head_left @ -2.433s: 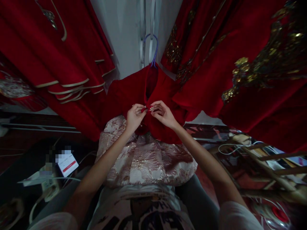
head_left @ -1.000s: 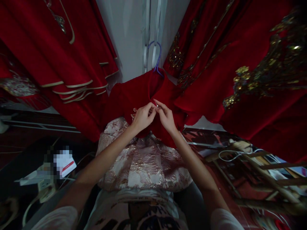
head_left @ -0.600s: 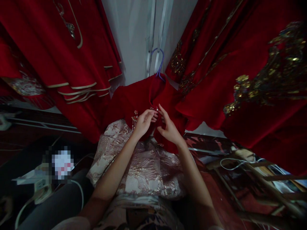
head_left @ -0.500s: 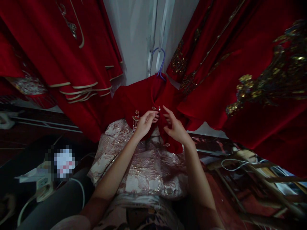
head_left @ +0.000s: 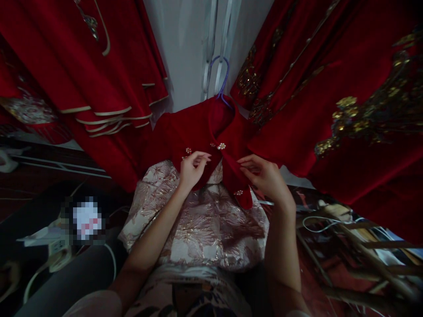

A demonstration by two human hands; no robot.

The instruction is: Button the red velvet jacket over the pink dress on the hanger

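Observation:
A small red velvet jacket (head_left: pixel 185 127) hangs on a purple hanger (head_left: pixel 222 75) in front of me, over a pale pink brocade skirt (head_left: pixel 201 220). A jewelled button (head_left: pixel 221 146) joins its front near the collar. My left hand (head_left: pixel 191 169) pinches the left front edge below a second button (head_left: pixel 188 151), fingers curled on the cloth. My right hand (head_left: pixel 266 176) grips the right front flap (head_left: pixel 236 180), which carries another button (head_left: pixel 238 192) and hangs pulled aside.
Large red velvet garments with gold trim (head_left: pixel 99 88) and gold embroidery (head_left: pixel 357 114) hang close on both sides. A white wall (head_left: pixel 188 53) shows between them. Cables and a power strip (head_left: pixel 59 259) lie low left; wooden slats and white cords (head_left: pixel 357 237) lie low right.
My hands were together at the collar button. They have since let it go and dropped apart to the jacket's lower front edges, leaving the top button fastened.

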